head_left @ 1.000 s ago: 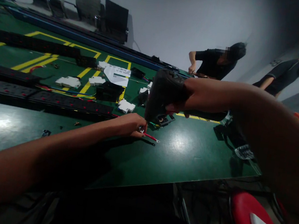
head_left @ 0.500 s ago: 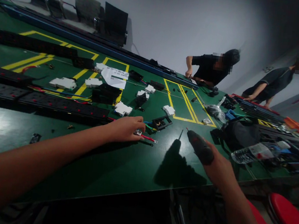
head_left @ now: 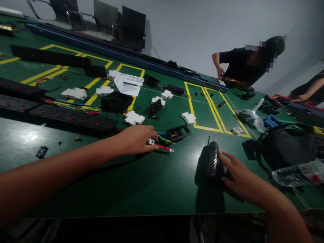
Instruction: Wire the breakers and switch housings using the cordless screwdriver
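My left hand (head_left: 140, 140) is closed, with finger and thumb pinching a red wire (head_left: 163, 148) low over the table. A ring lug tips the wire, and a small pale metal piece (head_left: 151, 141) shows at my fingertips. Just beyond lies a black socket frame (head_left: 178, 133) with blue and yellow-green wires beside it. My right hand (head_left: 239, 177) is around the side of a black power screwdriver (head_left: 213, 162), its thin bit pointing away from me. The tool is at or just above the tabletop; its grip is mostly hidden by the hand.
White circuit breakers (head_left: 134, 118) and black socket strips (head_left: 73, 117) lie across the green table (head_left: 152, 192). A paper sheet (head_left: 128, 84) is behind them. On the right are a plastic bottle (head_left: 304, 172) and a black bag (head_left: 288, 148). Two people work at the far side.
My right hand has lowered the power screwdriver to the tabletop and turned it so the bit points straight away. My left hand keeps the red wire in nearly the same place. The view has shifted slightly.
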Demonstrator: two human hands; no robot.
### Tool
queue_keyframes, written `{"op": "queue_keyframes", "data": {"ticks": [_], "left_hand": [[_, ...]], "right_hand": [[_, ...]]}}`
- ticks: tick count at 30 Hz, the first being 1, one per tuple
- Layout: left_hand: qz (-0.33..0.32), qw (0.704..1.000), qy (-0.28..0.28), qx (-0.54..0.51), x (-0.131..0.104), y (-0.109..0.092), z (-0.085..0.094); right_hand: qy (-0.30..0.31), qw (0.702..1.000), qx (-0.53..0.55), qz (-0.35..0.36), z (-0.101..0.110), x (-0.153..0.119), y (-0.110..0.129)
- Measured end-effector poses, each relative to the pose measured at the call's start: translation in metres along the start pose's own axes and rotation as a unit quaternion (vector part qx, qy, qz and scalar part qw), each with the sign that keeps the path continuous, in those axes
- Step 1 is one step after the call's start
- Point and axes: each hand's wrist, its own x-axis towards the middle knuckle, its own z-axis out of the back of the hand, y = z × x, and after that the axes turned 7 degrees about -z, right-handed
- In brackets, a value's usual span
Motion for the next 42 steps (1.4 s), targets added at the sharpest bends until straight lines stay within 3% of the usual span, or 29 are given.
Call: {"op": "queue_keyframes", "data": {"ticks": [2,5,9,13,18,24,32,42], "left_hand": [[0.0,0.999,0.019,-0.043,0.004,0.003,0.011],[0.001,0.99,0.078,-0.121,0.017,0.01,0.032],[-0.004,0.985,0.143,-0.097,0.047,0.022,0.046],[-0.063,0.98,0.144,-0.122,0.072,0.03,0.033],[-0.037,0.976,0.185,-0.109,0.084,0.026,0.022],[-0.068,0.983,0.155,-0.071,0.084,0.017,0.026],[-0.046,0.972,0.204,-0.103,0.084,0.022,0.03],[-0.053,0.978,0.165,-0.118,0.077,0.018,0.029]], "right_hand": [[-0.001,1.0,0.014,0.028,0.023,0.018,0.01],[-0.029,0.997,0.028,0.073,0.04,0.059,0.046],[0.003,0.984,0.029,0.176,0.025,0.123,0.094],[0.004,0.975,0.026,0.219,0.002,0.158,0.108],[-0.009,0.979,0.036,0.202,-0.004,0.163,0.106],[-0.033,0.978,0.047,0.2,-0.005,0.157,0.108],[-0.029,0.977,0.088,0.193,-0.008,0.155,0.102],[-0.03,0.972,0.122,0.198,-0.007,0.151,0.097]]}}
